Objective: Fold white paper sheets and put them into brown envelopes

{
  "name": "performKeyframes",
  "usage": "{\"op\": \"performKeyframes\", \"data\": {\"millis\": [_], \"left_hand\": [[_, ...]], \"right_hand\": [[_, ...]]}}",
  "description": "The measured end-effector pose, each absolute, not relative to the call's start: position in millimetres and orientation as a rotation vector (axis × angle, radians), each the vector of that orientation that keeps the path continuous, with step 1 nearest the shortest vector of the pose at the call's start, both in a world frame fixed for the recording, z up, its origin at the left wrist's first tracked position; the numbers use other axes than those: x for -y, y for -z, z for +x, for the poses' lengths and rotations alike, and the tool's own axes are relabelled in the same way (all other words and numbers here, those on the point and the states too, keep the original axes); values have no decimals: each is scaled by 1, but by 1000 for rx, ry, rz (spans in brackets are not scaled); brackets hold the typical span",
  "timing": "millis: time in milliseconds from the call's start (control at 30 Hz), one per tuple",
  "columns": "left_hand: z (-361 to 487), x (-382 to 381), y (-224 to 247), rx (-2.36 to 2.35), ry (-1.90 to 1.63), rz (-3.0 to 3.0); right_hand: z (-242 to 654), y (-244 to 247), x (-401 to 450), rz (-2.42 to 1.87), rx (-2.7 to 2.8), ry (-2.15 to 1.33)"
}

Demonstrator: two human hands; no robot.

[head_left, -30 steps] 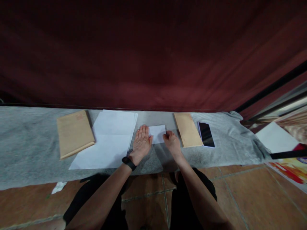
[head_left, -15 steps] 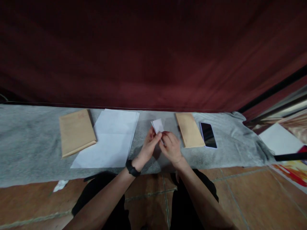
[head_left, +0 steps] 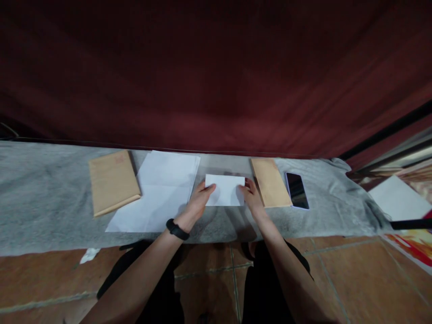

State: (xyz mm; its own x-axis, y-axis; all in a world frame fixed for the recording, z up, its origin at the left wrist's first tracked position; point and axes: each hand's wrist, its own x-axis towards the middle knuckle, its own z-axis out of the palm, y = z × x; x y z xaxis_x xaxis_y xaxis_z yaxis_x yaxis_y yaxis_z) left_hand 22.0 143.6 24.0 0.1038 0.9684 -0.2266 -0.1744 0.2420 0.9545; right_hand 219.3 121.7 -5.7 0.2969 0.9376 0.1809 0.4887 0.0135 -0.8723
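Both ends of white paper (head_left: 225,191) sit pinched in left grip (head_left: 199,198) and right grip (head_left: 253,198).

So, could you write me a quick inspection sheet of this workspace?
Surface: gray cloth, rumpled at its right end.
Job's things: white paper, held between both hands.
Clutter: larger white sheets, partly under a brown packet; narrower brown packet and phone to the right.
Grippers: left fingers and right fingers hold opposite ends of the paper, thumbs in front.
Cables: thin curved strand far left; cannot tell if it is one.
Surroundings: dark red fabric behind; tiled floor with a white scrap.
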Motion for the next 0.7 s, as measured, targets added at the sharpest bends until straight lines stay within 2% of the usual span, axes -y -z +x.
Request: {"op": "performKeyframes", "data": {"millis": [67, 133, 333, 567, 700], "left_hand": [[20, -146, -17, -1262, -1012, 1121], [18, -148, -16, -1462, -892, 1364], [19, -144, -23, -1888, -553, 1777], [17, -139, -14, -1920, -537, 2146], [16, -138, -16, -1935, -478, 2344]], "right_hand": [[219, 19, -125, -1630, 1227, -789], [216, 26, -124, -1636, 1211, -798], [204, 18, -118, -1697, 1538, -391], [197, 10, -116, -1923, 1729, -150], [195, 6, -110, -1901, 1773, -59]]}}
